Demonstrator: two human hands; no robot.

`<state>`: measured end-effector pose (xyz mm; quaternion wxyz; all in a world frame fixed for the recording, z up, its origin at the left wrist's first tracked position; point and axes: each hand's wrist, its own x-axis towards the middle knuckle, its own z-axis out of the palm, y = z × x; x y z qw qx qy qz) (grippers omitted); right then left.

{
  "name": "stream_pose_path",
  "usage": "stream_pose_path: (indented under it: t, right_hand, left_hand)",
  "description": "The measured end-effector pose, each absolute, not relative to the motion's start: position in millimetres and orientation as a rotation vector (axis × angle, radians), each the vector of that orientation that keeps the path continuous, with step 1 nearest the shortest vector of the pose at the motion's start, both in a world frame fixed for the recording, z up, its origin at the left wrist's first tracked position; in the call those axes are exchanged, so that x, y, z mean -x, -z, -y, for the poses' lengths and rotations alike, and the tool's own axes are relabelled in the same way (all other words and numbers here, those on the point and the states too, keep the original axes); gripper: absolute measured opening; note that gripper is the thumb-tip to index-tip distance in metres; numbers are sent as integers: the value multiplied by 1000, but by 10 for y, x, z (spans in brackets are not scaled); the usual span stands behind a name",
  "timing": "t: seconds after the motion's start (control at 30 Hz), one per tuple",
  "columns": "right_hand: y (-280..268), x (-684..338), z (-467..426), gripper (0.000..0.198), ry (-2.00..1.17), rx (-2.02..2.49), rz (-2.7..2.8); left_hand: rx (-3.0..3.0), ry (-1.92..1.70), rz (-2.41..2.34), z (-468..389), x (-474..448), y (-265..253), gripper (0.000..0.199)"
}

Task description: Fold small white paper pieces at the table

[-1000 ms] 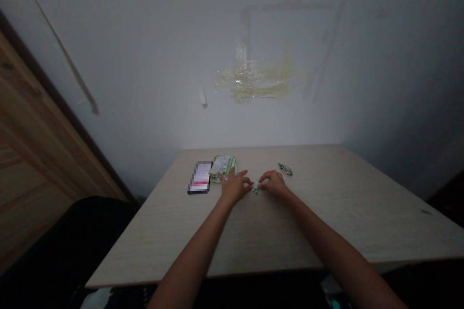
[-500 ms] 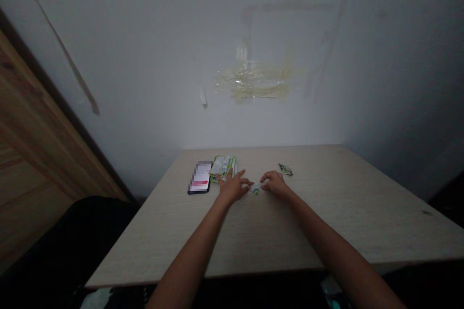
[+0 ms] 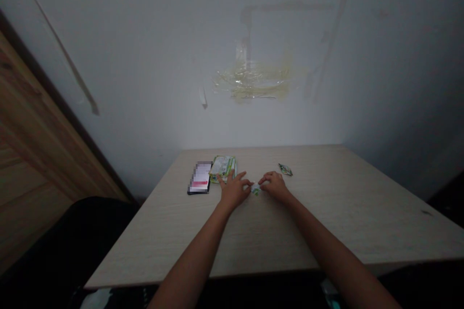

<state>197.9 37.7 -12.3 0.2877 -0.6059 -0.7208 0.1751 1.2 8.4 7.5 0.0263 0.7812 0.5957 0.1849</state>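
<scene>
A small white-and-green packet (image 3: pixel 256 189) lies on the table between my two hands. My left hand (image 3: pixel 233 191) has its thumb side closed on the packet's left edge, while its other fingers are spread toward the stack of larger packets. On the opposite side, my right hand (image 3: pixel 274 186) is curled, its fingertips pinching the packet's right upper edge. A stack of green-and-white packets (image 3: pixel 224 165) rests just beyond my left hand, its lower edge partly behind the fingers. Another small dark green packet (image 3: pixel 285 169) lies beyond my right hand, apart from it.
A phone (image 3: pixel 199 178) with a lit, blurred screen lies left of the stack. The pale wooden table (image 3: pixel 344 203) meets a wall (image 3: pixel 145 58) marked with old tape. Wooden boards (image 3: pixel 29 130) and a dark object (image 3: pixel 72 236) stand at the left.
Both hands have shifted only slightly at the small packet, the right one a little to the left. The phone, the stack and the other packet stay where they were.
</scene>
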Motion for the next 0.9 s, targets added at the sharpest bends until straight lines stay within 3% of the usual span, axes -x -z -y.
stream_pose_path:
  t: [0.9]
  right_hand:
    - [112,-1898,-373,30,-423,1686,1897]
  left_hand:
    - [-2295,-612,-1854,-152,-102,-123,21]
